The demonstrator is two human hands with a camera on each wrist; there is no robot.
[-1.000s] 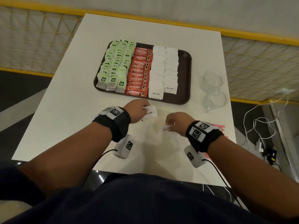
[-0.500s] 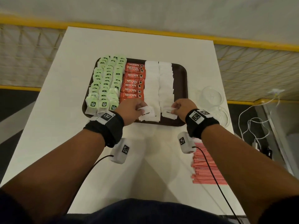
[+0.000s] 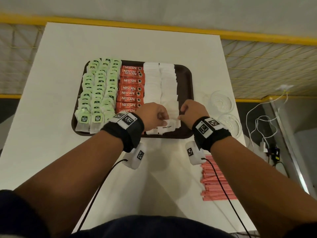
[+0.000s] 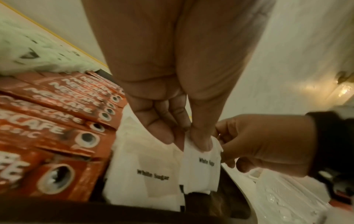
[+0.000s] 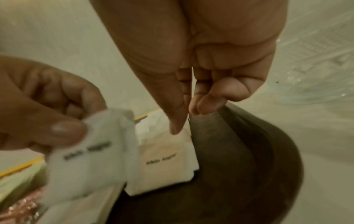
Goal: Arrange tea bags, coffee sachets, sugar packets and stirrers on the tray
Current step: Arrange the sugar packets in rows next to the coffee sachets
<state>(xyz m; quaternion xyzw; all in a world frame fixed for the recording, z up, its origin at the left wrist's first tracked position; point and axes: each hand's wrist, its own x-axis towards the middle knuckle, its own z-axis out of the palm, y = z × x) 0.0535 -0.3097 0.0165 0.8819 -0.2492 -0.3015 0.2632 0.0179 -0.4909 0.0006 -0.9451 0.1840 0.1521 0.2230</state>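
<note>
A brown tray (image 3: 188, 79) holds green tea bags (image 3: 99, 90) at its left, orange coffee sachets (image 3: 131, 90) in the middle and two columns of white sugar packets (image 3: 160, 83) to the right. At the near end of those columns, my left hand (image 3: 163, 120) pinches one sugar packet (image 3: 169, 126) (image 4: 201, 171) by its top, just above the tray. My right hand (image 3: 181, 115) (image 5: 185, 119) hovers beside it with nothing between thumb and fingers. Its thumb touches the front packet (image 5: 162, 163) of the right column. Red stirrers (image 3: 214, 182) lie on the table under my right forearm.
Two clear glass bowls (image 3: 221, 102) stand on the white table (image 3: 51, 117) just right of the tray. White cables (image 3: 257, 126) hang past the table's right edge. A yellow rail (image 3: 154, 28) runs along the far side.
Both hands have come forward from the table to the tray's near edge with sugar packets. The right hand's packet now lies at the front of the right column; the left still holds its own.
</note>
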